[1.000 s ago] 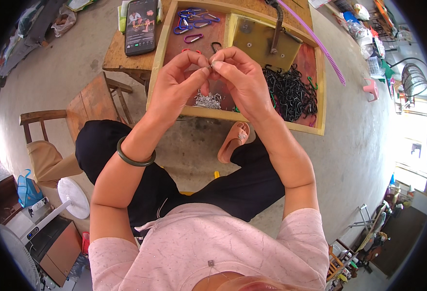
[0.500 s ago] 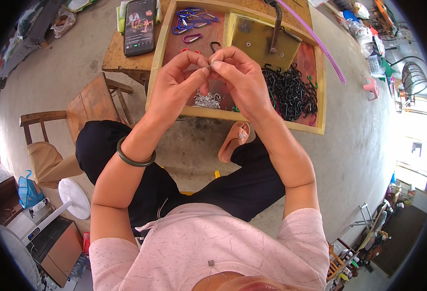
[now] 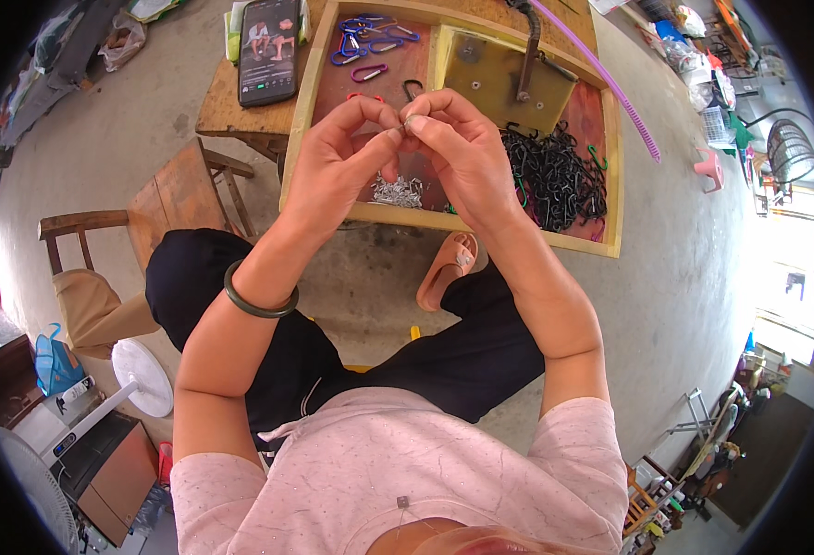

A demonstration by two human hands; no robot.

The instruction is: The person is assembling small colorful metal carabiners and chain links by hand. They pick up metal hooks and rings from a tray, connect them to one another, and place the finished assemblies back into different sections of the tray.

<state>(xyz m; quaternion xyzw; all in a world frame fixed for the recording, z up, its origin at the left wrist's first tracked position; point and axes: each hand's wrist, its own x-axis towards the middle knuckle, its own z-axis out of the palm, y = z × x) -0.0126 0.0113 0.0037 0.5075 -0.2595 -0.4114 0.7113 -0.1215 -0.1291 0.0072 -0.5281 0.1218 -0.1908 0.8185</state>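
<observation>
My left hand (image 3: 347,157) and my right hand (image 3: 458,148) are raised together above a shallow wooden tray (image 3: 610,245). Their fingertips meet and pinch a small metal piece (image 3: 405,123) between them; it is too small to make out its shape. Below the hands a little heap of silver metal parts (image 3: 398,191) lies in the tray. A dark pile of black clips (image 3: 555,176) fills the tray's right side. Several coloured carabiner clips (image 3: 365,46) lie at its far left corner.
A phone (image 3: 268,51) with a lit screen lies on the wooden table (image 3: 217,106) left of the tray. A metal plate with a lever (image 3: 509,69) stands at the tray's back, beside a purple tube (image 3: 610,88). A wooden chair (image 3: 148,208) and white fan (image 3: 143,375) are at my left.
</observation>
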